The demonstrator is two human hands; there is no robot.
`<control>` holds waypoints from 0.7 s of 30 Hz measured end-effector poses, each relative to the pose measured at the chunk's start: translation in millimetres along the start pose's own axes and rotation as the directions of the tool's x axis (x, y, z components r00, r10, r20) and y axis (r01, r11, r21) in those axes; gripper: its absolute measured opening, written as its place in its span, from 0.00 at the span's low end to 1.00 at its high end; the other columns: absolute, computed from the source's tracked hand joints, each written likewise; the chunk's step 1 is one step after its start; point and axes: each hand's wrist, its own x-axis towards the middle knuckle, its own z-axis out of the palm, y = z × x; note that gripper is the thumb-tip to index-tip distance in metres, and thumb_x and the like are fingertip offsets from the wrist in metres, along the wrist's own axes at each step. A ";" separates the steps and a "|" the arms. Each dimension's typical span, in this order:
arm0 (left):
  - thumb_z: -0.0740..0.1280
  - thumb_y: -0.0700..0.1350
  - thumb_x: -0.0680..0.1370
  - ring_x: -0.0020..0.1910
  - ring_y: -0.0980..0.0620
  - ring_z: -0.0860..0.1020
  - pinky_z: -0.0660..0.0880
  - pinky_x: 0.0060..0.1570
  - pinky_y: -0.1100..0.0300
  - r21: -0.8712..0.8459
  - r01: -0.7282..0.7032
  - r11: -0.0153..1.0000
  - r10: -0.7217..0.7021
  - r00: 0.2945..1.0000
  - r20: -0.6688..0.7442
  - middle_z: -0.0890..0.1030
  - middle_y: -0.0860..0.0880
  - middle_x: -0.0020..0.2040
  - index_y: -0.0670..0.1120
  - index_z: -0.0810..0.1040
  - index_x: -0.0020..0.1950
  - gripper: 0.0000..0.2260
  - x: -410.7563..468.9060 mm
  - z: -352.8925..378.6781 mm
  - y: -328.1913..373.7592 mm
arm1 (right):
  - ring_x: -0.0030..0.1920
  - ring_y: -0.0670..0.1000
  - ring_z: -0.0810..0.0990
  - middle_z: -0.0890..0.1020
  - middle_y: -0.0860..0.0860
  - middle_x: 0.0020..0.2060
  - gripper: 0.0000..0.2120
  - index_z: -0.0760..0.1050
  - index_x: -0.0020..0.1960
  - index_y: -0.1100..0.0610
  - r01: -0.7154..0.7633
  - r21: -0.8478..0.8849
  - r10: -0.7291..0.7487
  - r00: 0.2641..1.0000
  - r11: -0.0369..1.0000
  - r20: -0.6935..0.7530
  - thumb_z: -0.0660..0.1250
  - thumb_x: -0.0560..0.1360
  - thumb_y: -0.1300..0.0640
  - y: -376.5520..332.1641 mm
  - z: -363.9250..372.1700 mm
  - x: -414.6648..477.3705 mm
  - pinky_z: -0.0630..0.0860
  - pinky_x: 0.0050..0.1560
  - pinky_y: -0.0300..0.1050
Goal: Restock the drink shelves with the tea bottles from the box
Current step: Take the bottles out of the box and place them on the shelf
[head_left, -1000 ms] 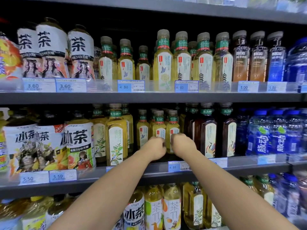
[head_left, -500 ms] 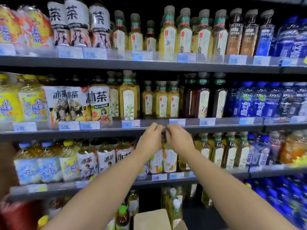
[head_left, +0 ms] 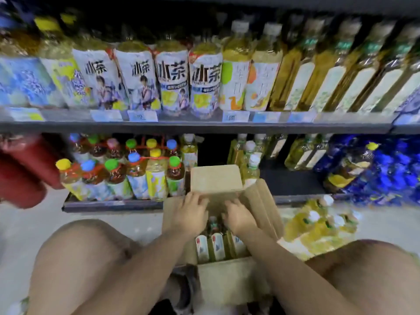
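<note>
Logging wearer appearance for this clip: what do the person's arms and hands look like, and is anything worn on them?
Both forearms are bare as far as the view shows, with no sleeves. The left hand and right hand wear no gloves; no watch or bracelet shows at either wrist. Motion blur makes small items such as rings impossible to rule out.

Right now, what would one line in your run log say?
stage: reaching for bottles | left hand: in box, grip unclear | right hand: in box, grip unclear | tea bottles: upright in box
</note>
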 end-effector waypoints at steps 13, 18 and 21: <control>0.60 0.46 0.72 0.73 0.37 0.63 0.58 0.71 0.36 -0.135 -0.014 0.991 -0.007 0.988 -0.155 0.74 0.42 0.64 0.44 0.81 0.48 0.12 -5.4 61.3 -5.1 | 0.68 0.62 0.66 0.72 0.60 0.66 0.30 0.54 0.73 0.54 -0.456 -0.063 0.460 0.880 0.888 0.119 0.63 0.76 0.53 14.6 108.3 61.5 0.60 0.69 0.60; 0.61 0.47 0.72 0.75 0.39 0.61 0.58 0.72 0.38 -0.146 -0.009 0.989 -0.014 0.987 -0.159 0.75 0.44 0.64 0.45 0.82 0.47 0.12 -4.3 68.0 -8.0 | 0.61 0.57 0.74 0.78 0.55 0.59 0.20 0.69 0.64 0.54 -0.547 0.065 0.525 0.826 0.835 0.208 0.63 0.76 0.46 22.8 123.8 77.2 0.69 0.60 0.53; 0.61 0.47 0.73 0.75 0.39 0.60 0.60 0.71 0.38 -0.155 -0.011 0.988 -0.012 0.989 -0.147 0.75 0.46 0.64 0.46 0.83 0.47 0.12 -3.7 69.8 -9.3 | 0.49 0.54 0.80 0.81 0.53 0.51 0.20 0.74 0.59 0.55 -0.605 0.245 0.524 0.787 0.757 0.325 0.67 0.74 0.42 28.7 121.5 81.4 0.77 0.50 0.49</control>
